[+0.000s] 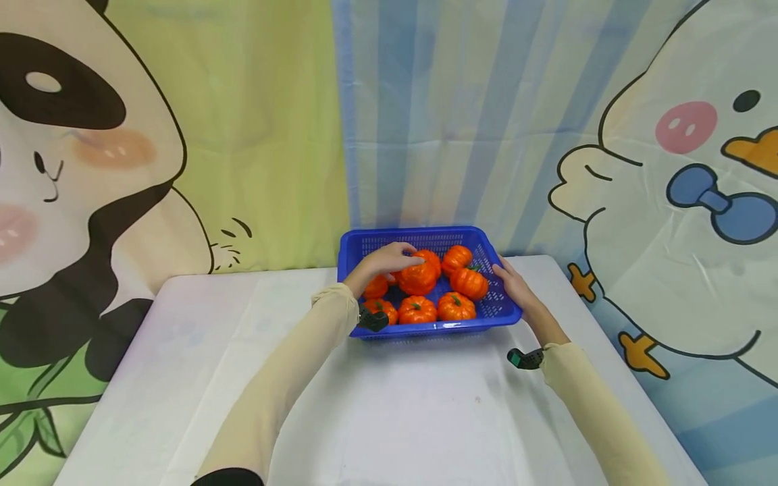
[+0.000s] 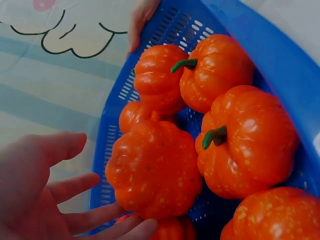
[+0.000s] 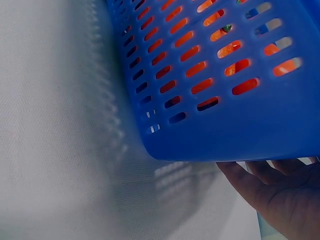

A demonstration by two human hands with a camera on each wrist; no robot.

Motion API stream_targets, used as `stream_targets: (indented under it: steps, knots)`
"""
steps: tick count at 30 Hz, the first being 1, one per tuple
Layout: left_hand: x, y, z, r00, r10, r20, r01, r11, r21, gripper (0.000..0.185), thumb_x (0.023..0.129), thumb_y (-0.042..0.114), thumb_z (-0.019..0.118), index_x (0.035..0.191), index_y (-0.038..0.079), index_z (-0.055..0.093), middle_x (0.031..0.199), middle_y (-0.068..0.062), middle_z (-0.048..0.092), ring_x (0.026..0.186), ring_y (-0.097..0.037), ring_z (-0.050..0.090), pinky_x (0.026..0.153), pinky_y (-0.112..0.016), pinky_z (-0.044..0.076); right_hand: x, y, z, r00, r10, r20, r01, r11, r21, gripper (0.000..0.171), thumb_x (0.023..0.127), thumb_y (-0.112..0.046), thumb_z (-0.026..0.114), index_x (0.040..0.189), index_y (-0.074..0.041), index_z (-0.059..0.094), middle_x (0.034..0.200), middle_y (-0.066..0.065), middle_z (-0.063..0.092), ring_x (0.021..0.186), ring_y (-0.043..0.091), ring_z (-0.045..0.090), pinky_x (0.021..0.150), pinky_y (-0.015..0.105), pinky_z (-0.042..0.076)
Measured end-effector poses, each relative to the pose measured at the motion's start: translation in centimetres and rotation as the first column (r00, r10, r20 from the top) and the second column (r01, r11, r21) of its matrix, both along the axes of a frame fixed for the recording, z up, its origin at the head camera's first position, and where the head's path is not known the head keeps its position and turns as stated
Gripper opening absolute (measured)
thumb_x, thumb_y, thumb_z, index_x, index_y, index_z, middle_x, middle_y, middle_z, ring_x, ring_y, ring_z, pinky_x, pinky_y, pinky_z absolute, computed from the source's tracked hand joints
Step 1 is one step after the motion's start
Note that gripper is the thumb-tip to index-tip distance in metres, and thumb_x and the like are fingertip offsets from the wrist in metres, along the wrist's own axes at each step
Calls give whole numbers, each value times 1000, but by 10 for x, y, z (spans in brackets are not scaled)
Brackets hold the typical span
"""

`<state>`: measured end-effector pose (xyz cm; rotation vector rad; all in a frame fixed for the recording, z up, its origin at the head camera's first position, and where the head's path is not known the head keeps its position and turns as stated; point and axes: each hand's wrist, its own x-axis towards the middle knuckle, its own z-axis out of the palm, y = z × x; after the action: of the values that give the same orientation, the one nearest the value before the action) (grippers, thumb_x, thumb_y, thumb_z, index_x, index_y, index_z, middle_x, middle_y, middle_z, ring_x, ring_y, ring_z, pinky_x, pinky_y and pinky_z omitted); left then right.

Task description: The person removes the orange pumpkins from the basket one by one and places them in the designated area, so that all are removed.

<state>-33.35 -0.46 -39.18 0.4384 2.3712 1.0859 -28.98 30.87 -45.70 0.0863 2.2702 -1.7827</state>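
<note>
A blue plastic basket (image 1: 437, 328) with slotted walls holds several small orange pumpkins with green stems. Over its left part reaches my left hand (image 1: 389, 260), beside a pumpkin (image 1: 418, 278) that sits higher than its neighbours. In the left wrist view the fingers of that hand are spread, with fingertips (image 2: 145, 229) right at the lower edge of the same pumpkin (image 2: 152, 170). My right hand (image 1: 518, 287) lies against the outside of the basket's right end. The right wrist view has its extended fingers (image 3: 245, 180) along the basket wall (image 3: 225, 132).
Under the basket is a table with a white cloth (image 1: 413, 405). A curtain (image 1: 437, 121) with a panda and a white bird stands right behind the basket. Wrist cameras (image 1: 525, 358) sit below both hands.
</note>
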Motion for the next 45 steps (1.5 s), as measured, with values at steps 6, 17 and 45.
stream_targets:
  steps: [6, 17, 45]
  knots:
    - [-2, 9, 0, 998, 47, -35, -51, 991, -120, 54, 94, 44, 56, 138, 13, 50, 143, -9, 49, 116, -27, 56, 86, -41, 57, -7, 3, -10, 1000, -10, 4, 10, 1000, 8, 59, 106, -37, 28, 156, -29, -1, 163, 17, 9, 147, 44, 20, 120, 58, 16]
    - [4, 26, -1, 969, -11, -247, -89, 916, -391, 56, 92, 55, 54, 133, 17, 59, 138, -6, 57, 123, -29, 55, 103, -45, 45, -5, 1, -9, 1000, -13, -14, 14, 999, 46, 60, 105, -43, 28, 156, -31, -1, 163, 16, 10, 146, 44, 23, 119, 58, 20]
    - [6, 25, -14, 952, -23, -307, -96, 925, -369, 59, 87, 55, 61, 135, 21, 57, 136, -4, 60, 120, -29, 57, 100, -44, 47, -4, 2, -10, 1000, -18, -20, 19, 999, 48, 60, 105, -41, 28, 156, -29, 0, 163, 18, 12, 145, 44, 24, 119, 58, 19]
